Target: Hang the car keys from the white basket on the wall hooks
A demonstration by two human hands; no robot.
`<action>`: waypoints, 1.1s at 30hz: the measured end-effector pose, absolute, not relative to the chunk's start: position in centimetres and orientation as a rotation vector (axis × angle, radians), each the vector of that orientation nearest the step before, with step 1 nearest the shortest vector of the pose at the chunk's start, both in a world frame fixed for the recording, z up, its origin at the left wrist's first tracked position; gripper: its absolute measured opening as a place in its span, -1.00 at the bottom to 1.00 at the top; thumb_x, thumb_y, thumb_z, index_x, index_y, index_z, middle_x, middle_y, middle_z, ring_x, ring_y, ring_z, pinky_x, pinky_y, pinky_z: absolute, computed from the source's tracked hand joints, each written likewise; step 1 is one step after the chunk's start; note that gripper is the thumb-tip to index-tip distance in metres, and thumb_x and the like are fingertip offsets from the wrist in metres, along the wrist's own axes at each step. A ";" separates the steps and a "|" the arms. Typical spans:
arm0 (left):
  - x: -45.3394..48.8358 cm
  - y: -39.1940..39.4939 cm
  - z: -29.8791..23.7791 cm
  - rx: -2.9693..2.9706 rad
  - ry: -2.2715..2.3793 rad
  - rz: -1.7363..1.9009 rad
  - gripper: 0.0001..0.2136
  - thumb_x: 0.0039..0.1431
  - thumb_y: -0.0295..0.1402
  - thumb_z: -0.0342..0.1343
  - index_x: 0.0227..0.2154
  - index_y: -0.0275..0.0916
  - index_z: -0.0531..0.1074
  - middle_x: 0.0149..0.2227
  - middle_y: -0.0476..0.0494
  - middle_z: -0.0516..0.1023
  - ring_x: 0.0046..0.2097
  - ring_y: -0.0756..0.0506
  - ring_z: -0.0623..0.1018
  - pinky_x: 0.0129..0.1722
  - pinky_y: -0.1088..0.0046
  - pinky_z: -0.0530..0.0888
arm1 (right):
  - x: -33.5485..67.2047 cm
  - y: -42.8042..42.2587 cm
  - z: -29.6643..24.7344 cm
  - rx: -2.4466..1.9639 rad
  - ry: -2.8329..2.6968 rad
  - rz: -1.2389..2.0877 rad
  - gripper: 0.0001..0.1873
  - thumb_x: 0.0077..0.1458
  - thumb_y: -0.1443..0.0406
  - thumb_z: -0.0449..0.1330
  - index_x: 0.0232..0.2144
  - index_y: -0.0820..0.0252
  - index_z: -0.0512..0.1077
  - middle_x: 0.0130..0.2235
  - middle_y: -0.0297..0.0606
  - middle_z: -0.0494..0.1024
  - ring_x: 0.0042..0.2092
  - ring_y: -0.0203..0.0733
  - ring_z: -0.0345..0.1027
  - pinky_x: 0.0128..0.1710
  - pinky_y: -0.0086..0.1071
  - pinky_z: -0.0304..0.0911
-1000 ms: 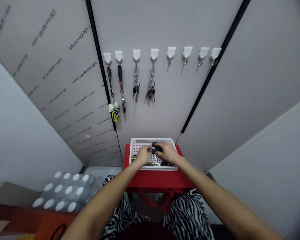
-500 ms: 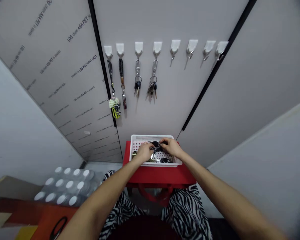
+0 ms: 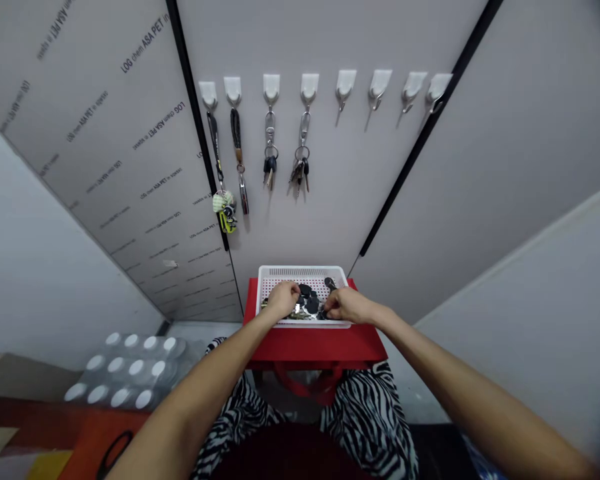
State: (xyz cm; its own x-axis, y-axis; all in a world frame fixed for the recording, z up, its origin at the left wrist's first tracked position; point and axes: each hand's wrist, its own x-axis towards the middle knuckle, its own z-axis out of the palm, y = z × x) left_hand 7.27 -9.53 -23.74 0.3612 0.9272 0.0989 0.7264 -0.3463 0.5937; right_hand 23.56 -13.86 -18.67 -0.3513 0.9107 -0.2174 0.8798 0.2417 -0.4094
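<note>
A white perforated basket point(image 3: 300, 271) holds a jumble of dark-headed keys point(image 3: 309, 301) and shiny metal pieces. My left hand point(image 3: 281, 299) is over the basket's left half, fingers curled together beside the keys; whatever they grip is hidden. At the right side, my right hand point(image 3: 349, 305) reaches down with fingers pinched at a small dark piece too unclear to name. Behind it, a black key fob or strap point(image 3: 330, 284) lies near the basket's right back corner.
A red box point(image 3: 305, 345) supports the basket. On the wall, key bunches point(image 3: 300, 170) and lanyards point(image 3: 237, 137) hang from the left hooks; bare hooks point(image 3: 380, 87) continue rightward. Capped bottles point(image 3: 125, 370) stand at lower left, near black-handled scissors point(image 3: 114, 453).
My hands have moved apart: the left slightly left, the right down toward the basket's front right. More keys show between them, and a black piece now lies at the right back corner.
</note>
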 end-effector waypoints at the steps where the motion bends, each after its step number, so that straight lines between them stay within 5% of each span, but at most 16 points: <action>1: 7.3 -9.6 -23.7 2.175 1.432 0.598 -0.84 -0.19 -0.51 -0.10 -0.53 -0.27 0.36 -0.47 -0.04 0.42 -0.41 0.04 0.35 -0.39 0.57 0.25 | 23.5 -13.9 -18.8 -1.755 -2.449 0.719 -0.83 -0.32 0.40 0.02 -0.58 0.25 0.39 -0.55 -0.32 0.42 -0.52 -0.37 0.22 -0.54 -0.58 0.07; 14: 6.9 -9.7 -23.6 2.143 1.400 0.615 -0.84 -0.19 -0.51 -0.09 -0.50 -0.26 0.35 -0.46 -0.03 0.42 -0.41 0.05 0.36 -0.37 0.57 0.26 | 22.8 -14.2 -18.6 -1.860 -2.538 0.449 -0.75 -0.34 0.46 -0.05 -0.56 0.20 0.38 -0.56 -0.26 0.42 -0.53 -0.34 0.21 -0.57 -0.56 0.02; 21: 6.7 -9.6 -23.8 2.120 1.406 0.639 -0.84 -0.19 -0.50 -0.09 -0.50 -0.27 0.36 -0.48 -0.04 0.41 -0.41 0.04 0.36 -0.36 0.55 0.27 | 22.7 -14.4 -18.2 -1.859 -2.521 0.540 -0.77 -0.38 0.47 -0.04 -0.61 0.22 0.37 -0.62 -0.32 0.38 -0.58 -0.37 0.17 -0.61 -0.56 0.00; 33: 8.7 -10.0 -18.6 1.686 0.971 0.987 -0.75 -0.17 -0.54 -0.07 -0.34 -0.30 0.32 -0.29 -0.09 0.40 -0.27 0.05 0.36 -0.23 0.54 0.27 | 22.7 -12.2 -12.8 -1.483 -1.696 0.971 -0.83 -0.29 0.27 0.04 -0.59 0.30 0.28 -0.68 -0.42 0.28 -0.62 -0.46 0.13 -0.57 -0.54 0.10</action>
State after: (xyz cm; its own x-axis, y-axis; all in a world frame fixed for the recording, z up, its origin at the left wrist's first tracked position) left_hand 8.67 -10.01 -18.60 0.3661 0.9120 0.1852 0.1707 -0.2614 0.9500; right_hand 22.68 -12.23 -12.85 -0.1244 0.9921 0.0151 0.4895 0.0746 -0.8688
